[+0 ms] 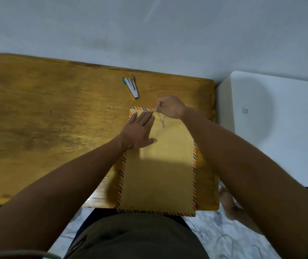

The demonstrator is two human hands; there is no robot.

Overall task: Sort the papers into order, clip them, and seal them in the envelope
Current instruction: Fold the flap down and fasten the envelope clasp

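A brown airmail-bordered envelope (158,176) lay on the wooden surface (46,128), its near edge overhanging. The left hand (138,131) pressed flat, fingers spread, near its top; the right hand (170,107) pinched the closure string (161,119). A stapler (132,86) sat just beyond.

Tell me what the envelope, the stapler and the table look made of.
Envelope: matte brown kraft paper, flat, striped printed border. Stapler: seemingly shiny metal body with teal plastic ends. Table: wood, visible grain, glossy varnish, judging by its sheen.
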